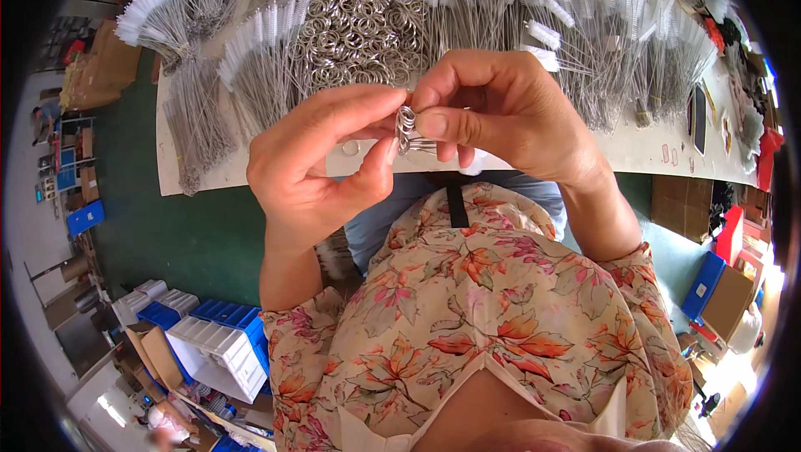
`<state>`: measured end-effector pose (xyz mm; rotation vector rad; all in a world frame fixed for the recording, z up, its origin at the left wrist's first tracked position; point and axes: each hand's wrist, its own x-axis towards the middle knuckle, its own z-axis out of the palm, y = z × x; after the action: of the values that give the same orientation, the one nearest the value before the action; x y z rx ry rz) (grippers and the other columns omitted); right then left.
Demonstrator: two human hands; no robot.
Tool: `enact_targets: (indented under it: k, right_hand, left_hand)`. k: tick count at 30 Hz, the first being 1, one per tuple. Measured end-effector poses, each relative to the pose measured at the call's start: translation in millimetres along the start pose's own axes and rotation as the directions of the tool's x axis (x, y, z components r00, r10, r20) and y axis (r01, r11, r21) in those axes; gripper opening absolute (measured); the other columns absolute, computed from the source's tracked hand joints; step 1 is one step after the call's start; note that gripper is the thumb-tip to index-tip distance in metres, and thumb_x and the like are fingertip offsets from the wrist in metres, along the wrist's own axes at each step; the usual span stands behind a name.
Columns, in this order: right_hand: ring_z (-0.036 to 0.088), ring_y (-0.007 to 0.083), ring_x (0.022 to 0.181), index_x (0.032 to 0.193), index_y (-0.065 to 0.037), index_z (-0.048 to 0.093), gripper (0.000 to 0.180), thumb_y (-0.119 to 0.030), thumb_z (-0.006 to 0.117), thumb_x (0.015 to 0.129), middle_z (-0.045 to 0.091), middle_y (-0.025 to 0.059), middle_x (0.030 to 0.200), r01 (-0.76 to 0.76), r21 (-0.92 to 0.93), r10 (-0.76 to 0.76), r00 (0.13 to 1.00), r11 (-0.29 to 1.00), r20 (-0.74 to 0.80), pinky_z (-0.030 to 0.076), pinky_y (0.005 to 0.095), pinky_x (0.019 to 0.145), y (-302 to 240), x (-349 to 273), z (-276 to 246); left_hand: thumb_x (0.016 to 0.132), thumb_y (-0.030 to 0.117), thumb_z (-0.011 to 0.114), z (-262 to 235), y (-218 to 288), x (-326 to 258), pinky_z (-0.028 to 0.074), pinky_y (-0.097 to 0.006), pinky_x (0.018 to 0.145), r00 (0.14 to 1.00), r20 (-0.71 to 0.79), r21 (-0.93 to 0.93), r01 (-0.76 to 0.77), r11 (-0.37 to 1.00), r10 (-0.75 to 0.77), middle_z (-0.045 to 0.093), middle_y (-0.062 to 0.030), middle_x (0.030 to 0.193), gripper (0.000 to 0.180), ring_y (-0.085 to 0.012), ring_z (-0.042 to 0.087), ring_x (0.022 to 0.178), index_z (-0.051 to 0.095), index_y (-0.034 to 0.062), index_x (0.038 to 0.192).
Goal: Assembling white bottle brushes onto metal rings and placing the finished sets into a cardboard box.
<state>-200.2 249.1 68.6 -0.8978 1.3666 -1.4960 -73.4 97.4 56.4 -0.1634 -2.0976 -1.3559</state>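
In front of my chest, my two hands meet over a small cluster of shiny metal wire loops (pixel 407 125). Thumb and forefinger of my left hand (pixel 313 151) pinch a metal ring at the cluster's left side; ring and loops overlap, so their exact join is hard to make out. My right hand (pixel 501 114) grips the loops from the right, its thumb pressed on them. Thin wire stems (pixel 423 145) run from the loops under my right fingers, and white bristles (pixel 477 162) show below that hand, so these look like small wire brushes.
A heap of metal rings (pixel 359 30) lies on the pale table (pixel 734 164). Bundles of white-bristled wire brushes (pixel 259 43) flank it on both sides. One loose ring (pixel 351 147) rests near the front edge. A dark flat object (pixel 699 121) lies right. White and blue bins (pixel 221 348) stand lower left.
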Motion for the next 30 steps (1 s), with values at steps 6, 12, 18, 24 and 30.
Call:
enact_targets:
  k: [6, 12, 18, 24, 30]
  right_hand:
    - [0.053, 0.0045, 0.058, 0.091, -0.001, 0.061, 0.015, -0.015, 0.062, 0.085, 0.059, -0.0003, 0.073, -0.128, 0.305, 0.096, 0.988, 0.944, 0.117, 0.040, 0.0185, 0.047, 10.0, -2.0, -1.1]
    - [0.051, 0.0045, 0.060, 0.090, -0.001, 0.061, 0.014, -0.015, 0.062, 0.085, 0.058, -0.0011, 0.073, -0.052, 0.130, 0.053, 0.999, 0.990, -0.004, 0.041, 0.0179, 0.052, 11.1, -5.6, 1.9]
    - [0.051, 0.0045, 0.065, 0.089, -0.002, 0.060, 0.013, -0.015, 0.062, 0.085, 0.058, -0.0014, 0.076, 0.070, 0.059, -0.059, 0.984, 0.996, -0.169, 0.042, 0.0190, 0.054, 15.4, -5.2, 10.2]
    - [0.051, 0.0038, 0.065, 0.087, -0.002, 0.060, 0.012, -0.014, 0.063, 0.084, 0.058, -0.0008, 0.076, 0.129, 0.024, -0.123, 0.980, 0.991, -0.157, 0.043, 0.0200, 0.052, 17.4, 0.3, 9.7]
    - [0.051, 0.0035, 0.058, 0.084, -0.005, 0.064, 0.012, -0.016, 0.067, 0.081, 0.060, -0.0017, 0.069, 0.032, 0.047, -0.030, 0.999, 0.998, -0.033, 0.040, 0.0198, 0.048, 10.8, 6.8, -3.6]
  left_hand:
    - [0.069, -0.009, 0.063, 8.9, 3.2, -7.6, 0.053, -0.025, 0.066, 0.986, -0.079, 0.115, -0.135, 0.984, 0.144, 0.063, -0.0170, 0.093, 0.031, -0.0175, 0.064, 0.074, 0.060, -0.0081, 0.100]
    - [0.072, -0.010, 0.062, 11.6, -1.8, -9.3, 0.053, -0.025, 0.069, 0.987, -0.152, -0.056, 0.044, 0.998, -0.052, 0.061, -0.0182, 0.098, 0.030, -0.0184, 0.065, 0.078, 0.059, -0.0091, 0.101]
    - [0.072, -0.012, 0.061, 8.3, 3.1, -3.9, 0.054, -0.026, 0.072, 0.986, -0.089, -0.087, 0.133, 0.987, -0.141, 0.060, -0.0186, 0.101, 0.030, -0.0203, 0.064, 0.083, 0.058, -0.0103, 0.102]
    - [0.072, -0.011, 0.062, 10.2, -4.4, -4.3, 0.054, -0.027, 0.072, 0.996, -0.054, -0.066, 0.064, 0.996, -0.068, 0.060, -0.0182, 0.100, 0.029, -0.0204, 0.064, 0.083, 0.059, -0.0101, 0.101]
    - [0.072, -0.010, 0.063, 8.0, -3.6, -2.3, 0.055, -0.027, 0.071, 0.998, -0.056, -0.004, 0.029, 1.000, -0.029, 0.061, -0.0177, 0.097, 0.028, -0.0193, 0.064, 0.080, 0.059, -0.0096, 0.100]
